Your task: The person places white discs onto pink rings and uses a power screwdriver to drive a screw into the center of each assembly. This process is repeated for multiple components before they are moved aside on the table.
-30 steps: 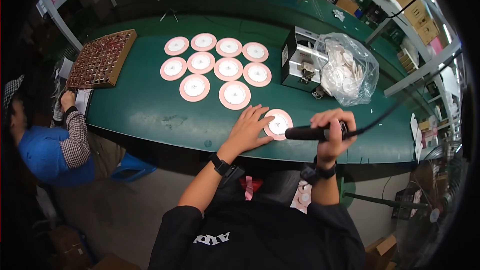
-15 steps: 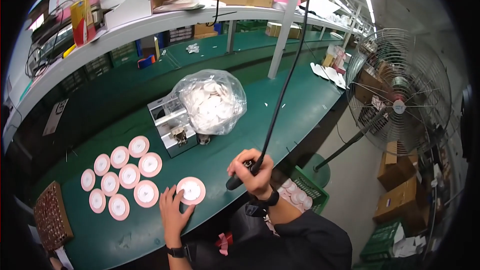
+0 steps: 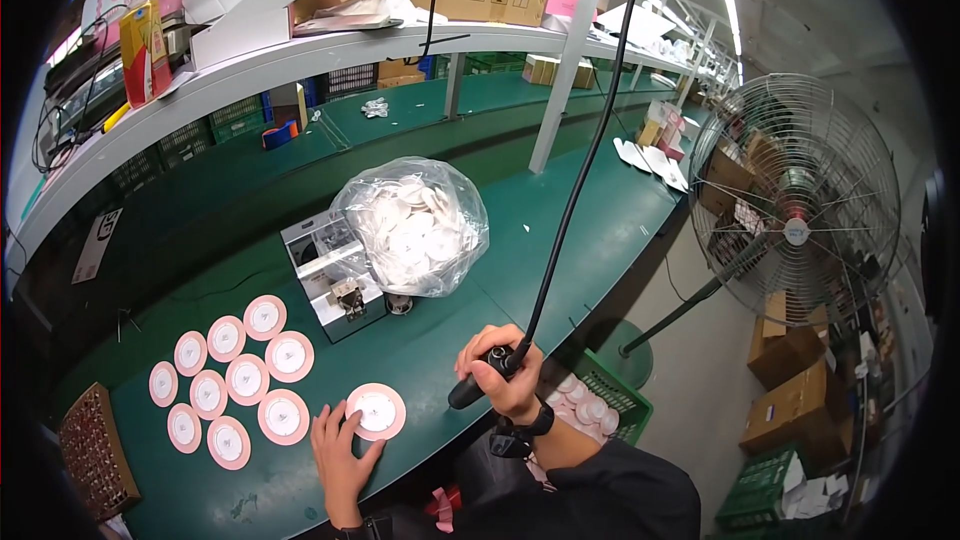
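Note:
With fingers spread, my left hand (image 3: 343,460) rests at the near left edge of a pink disc with a white centre (image 3: 376,412), on the green workbench (image 3: 420,360). My right hand (image 3: 500,370) is wrapped round the black handle of a corded hand tool (image 3: 467,393); its exact kind does not show. Its tapered dark end points down and left, to the right of the disc. A thick black cable (image 3: 572,210) runs upward from the handle. Left of my left hand, several similar pink discs (image 3: 283,416) lie flat in rows.
A clear bag of white round parts (image 3: 415,230) sits against a metal fixture (image 3: 340,285). A brown box of small dark red parts (image 3: 95,455) is at far left. On the right stand a green crate of discs (image 3: 625,400) and a large fan (image 3: 797,200).
The view has tilted slightly, so the bench and discs sit lower in the picture. My left hand stays at the same disc, and my right hand keeps its grip on the tool.

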The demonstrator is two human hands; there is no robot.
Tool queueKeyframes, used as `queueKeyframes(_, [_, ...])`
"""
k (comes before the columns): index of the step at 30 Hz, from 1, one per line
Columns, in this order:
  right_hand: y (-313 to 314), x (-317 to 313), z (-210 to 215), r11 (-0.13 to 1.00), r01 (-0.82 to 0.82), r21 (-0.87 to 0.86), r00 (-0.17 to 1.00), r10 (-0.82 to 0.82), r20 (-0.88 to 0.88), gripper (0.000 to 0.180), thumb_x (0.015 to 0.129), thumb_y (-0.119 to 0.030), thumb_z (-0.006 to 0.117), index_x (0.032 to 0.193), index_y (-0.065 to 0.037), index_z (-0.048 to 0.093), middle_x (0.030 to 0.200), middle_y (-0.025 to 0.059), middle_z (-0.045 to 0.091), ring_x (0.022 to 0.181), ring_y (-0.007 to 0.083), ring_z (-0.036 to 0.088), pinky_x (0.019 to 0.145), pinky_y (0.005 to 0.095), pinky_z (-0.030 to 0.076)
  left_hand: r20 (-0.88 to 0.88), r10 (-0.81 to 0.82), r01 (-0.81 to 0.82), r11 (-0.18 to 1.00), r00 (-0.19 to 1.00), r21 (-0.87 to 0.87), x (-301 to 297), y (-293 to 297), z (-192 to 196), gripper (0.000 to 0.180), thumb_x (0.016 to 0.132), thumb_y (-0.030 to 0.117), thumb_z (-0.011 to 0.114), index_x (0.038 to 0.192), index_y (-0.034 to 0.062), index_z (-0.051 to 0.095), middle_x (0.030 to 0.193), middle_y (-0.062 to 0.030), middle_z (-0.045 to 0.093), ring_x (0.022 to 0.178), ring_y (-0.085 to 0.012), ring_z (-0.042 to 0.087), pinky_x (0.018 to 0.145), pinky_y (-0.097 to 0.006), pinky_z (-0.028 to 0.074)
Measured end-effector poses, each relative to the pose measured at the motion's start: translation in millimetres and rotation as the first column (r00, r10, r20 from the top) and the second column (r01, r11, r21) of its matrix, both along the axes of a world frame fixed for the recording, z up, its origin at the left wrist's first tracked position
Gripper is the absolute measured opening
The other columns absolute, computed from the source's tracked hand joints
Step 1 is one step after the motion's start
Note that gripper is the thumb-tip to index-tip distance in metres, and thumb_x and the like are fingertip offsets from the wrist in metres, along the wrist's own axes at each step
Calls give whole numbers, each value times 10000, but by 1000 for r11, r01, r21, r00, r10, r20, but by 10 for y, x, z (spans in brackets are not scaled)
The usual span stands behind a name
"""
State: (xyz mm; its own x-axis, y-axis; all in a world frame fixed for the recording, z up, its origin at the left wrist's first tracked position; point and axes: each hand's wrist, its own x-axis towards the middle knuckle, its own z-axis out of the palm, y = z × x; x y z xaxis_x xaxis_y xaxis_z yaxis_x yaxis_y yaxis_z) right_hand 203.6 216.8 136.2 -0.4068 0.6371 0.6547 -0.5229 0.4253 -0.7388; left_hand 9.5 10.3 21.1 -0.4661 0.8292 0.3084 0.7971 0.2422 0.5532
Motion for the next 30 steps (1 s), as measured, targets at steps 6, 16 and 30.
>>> queueKeyframes(6, [54, -72, -49, 999, 32, -15, 999, -32, -26, 182, 909, -51, 710, 1004, 2, 564, 790, 120, 640, 686, 185, 643, 644, 318, 526, -5, 3, -3, 1000, 1000, 0, 8, 26, -5, 557, 735, 290, 851, 1226, 91, 679, 1440, -115, 558, 1394, -403, 433, 1187, -567, 299])
queueKeyframes(16, [52, -84, -23, 1000, -24, -14, 1000, 23, -12, 184, 893, -30, 720, 1000, -7, 572, 811, 108, 662, 720, 168, 653, 656, 297, 523, -7, -8, 8, 1000, 1000, 19, -32, 19, -57, 605, 713, 319, 868, 1244, 100, 674, 1454, -118, 546, 1404, -402, 422, 1199, -572, 278])
queueKeyframes(30, [150, 740, 96, 985, -4, -173, 999, 10, 35, 146, 813, -35, 650, 878, -21, 520, 733, 149, 597, 599, 246, 590, 568, 352, 518, -103, -160, 150, 984, 982, -100, 206, -170, 43, 854, 647, 573, 861, 1349, 144, 633, 1547, -111, 473, 1447, -417, 367, 1205, -654, 183])
